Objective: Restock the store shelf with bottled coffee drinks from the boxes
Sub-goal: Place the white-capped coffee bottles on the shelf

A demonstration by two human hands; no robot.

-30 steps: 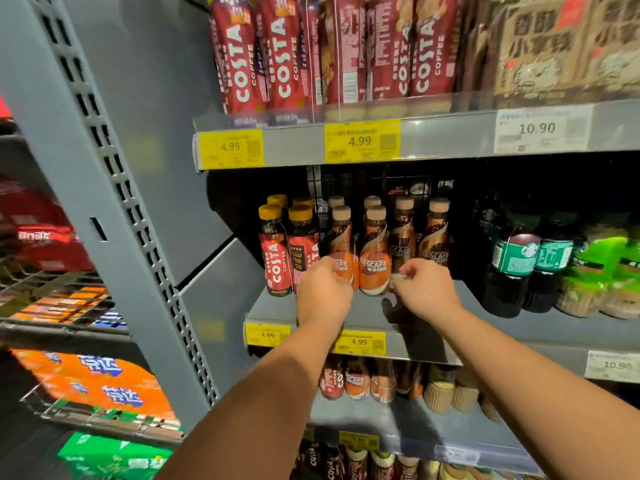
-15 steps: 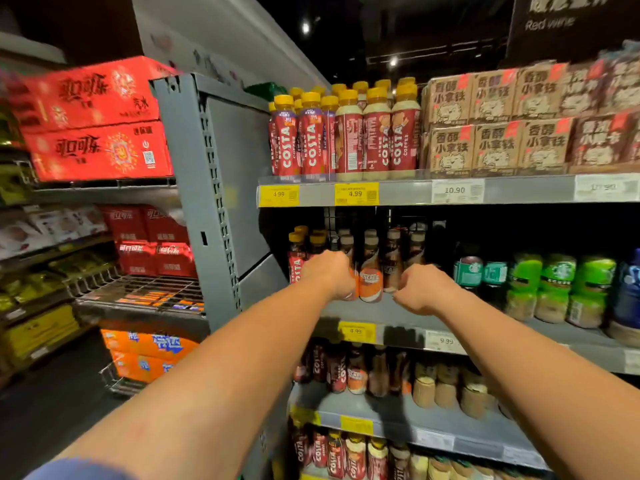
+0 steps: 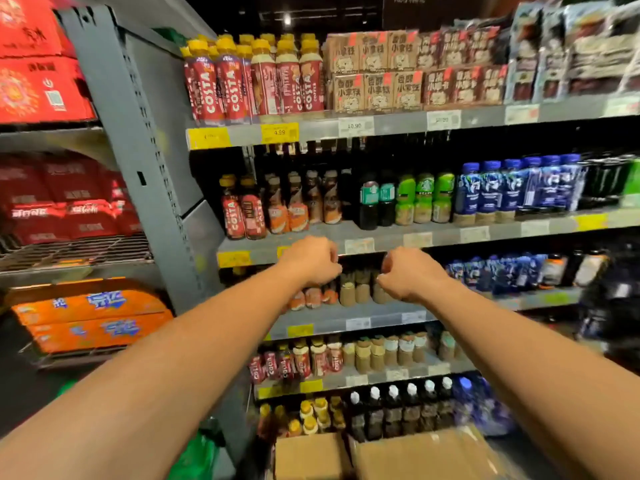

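Change: both hands are now back from the bottle row where they touched before; the view is wider and shows the floor.
Shelf: grey metal middle shelf (image 3: 349, 230), its front strip just above the two hands.
Task's thing: small brown coffee bottles with orange labels and beige caps (image 3: 287, 209) stand upright at the left part of this shelf, above and behind the knuckles, not touched.
Left hand (image 3: 311, 261): fingers curled in toward the palm, nothing seen in them; it hangs before the shelf edge.
Right hand (image 3: 412, 275): the same, fingers curled in, nothing held, near the left one but apart.
Supply: two brown cardboard boxes (image 3: 426, 455) lie on the floor, well below the hands; what is inside is blurred.
Next move, my judgement: the reach must go straight down. The bigger box is under the right hand, the smaller under the left, so each hand has its own box.
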